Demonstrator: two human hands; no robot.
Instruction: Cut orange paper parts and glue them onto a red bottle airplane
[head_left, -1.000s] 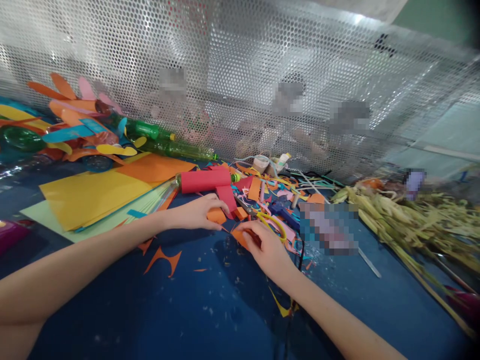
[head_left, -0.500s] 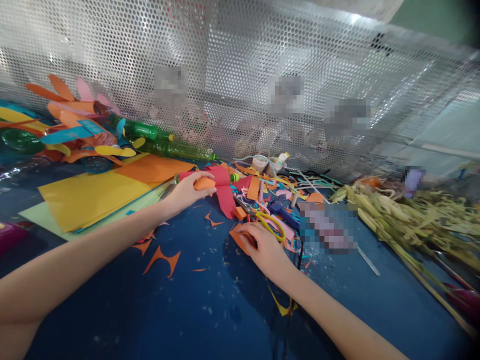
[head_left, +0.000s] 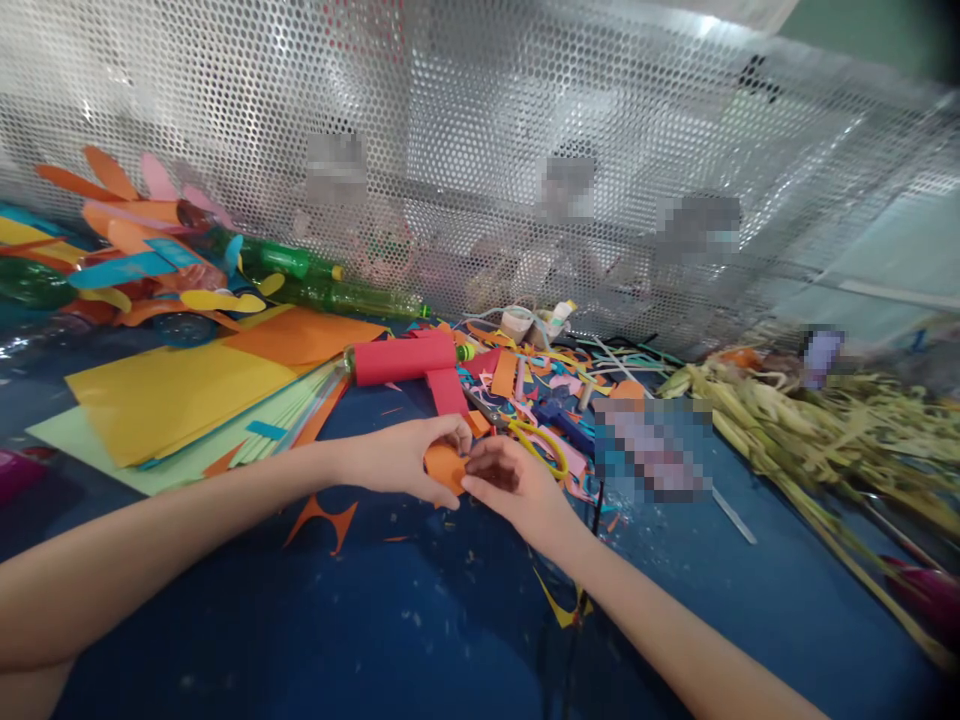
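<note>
Above the blue table, my left hand (head_left: 401, 460) curls its fingers round a small piece of orange paper (head_left: 446, 470). The fingertips of my right hand (head_left: 529, 495) pinch the right edge of the orange paper, close against the left fingers. Whether one piece or a stack lies between the hands, I cannot tell. Just beyond them is a bottle wrapped in red paper (head_left: 405, 360), lying on its side with a green cap and a red strip across it. Scissors with yellow handles (head_left: 551, 450) rest behind my right hand.
Sheets of yellow paper (head_left: 172, 400) and orange paper lie at left, beside paper-decorated bottles (head_left: 150, 250). Paper scraps and a blue glue gun (head_left: 566, 425) are spread behind the hands. Dried husks (head_left: 810, 410) lie at right. A perforated silvery sheet (head_left: 465, 120) stands behind.
My left hand has moved right and toward me, away from the red-wrapped bottle, bringing its orange piece to my right hand. The hands now meet at the orange paper.
</note>
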